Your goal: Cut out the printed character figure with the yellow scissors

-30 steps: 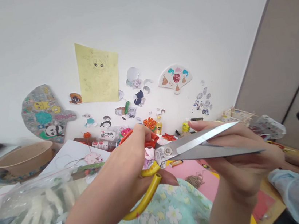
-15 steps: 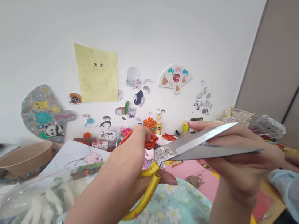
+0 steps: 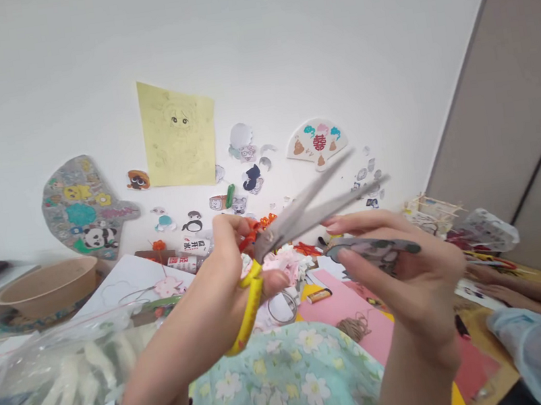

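Above mint-green floral fabric (image 3: 289, 386), the left hand (image 3: 223, 275) clutched red-and-yellow-handled steel scissors (image 3: 274, 232), blades apart; near them, fingers of the right hand (image 3: 412, 277) pinched a flat, grey-green patterned piece (image 3: 376, 249).

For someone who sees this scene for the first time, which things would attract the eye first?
First, probably, the open scissors in the left hand, mid-picture, blades slanting up to the right. Then the flat piece in the right hand, and the yellow sheet with drawn eyes on the wall above.
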A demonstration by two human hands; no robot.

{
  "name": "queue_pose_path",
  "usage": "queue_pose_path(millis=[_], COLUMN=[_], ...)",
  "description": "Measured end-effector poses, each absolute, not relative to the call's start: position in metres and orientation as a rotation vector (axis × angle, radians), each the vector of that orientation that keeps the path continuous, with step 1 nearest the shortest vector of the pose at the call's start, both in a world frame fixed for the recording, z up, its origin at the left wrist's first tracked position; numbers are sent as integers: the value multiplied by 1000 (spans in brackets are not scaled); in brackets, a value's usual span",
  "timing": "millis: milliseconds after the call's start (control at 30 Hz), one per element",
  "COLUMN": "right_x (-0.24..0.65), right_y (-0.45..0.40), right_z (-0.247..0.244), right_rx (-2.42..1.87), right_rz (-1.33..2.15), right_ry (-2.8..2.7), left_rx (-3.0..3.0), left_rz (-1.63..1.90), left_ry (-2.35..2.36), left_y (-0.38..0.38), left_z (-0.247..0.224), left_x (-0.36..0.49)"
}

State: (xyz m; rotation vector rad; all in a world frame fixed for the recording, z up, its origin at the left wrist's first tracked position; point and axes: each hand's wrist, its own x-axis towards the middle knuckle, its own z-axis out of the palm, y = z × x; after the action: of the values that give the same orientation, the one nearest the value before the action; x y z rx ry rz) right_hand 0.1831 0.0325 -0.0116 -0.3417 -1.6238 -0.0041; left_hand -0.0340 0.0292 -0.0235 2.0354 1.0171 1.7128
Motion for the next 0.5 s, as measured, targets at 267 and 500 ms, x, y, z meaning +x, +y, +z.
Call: queue_pose_path(millis=[267, 500], right_x=[182, 171], right_y=[40, 37], right_z=[-11, -16], right_rx=[-567, -598], right_rz=[335, 543], right_ry=[-1724, -1748], left_rx=[1755, 1772], left_rz=[1673, 1628], left_ry=[676, 626], left_y=[29, 23], left_z=[-10, -11], left_x=[-16, -2])
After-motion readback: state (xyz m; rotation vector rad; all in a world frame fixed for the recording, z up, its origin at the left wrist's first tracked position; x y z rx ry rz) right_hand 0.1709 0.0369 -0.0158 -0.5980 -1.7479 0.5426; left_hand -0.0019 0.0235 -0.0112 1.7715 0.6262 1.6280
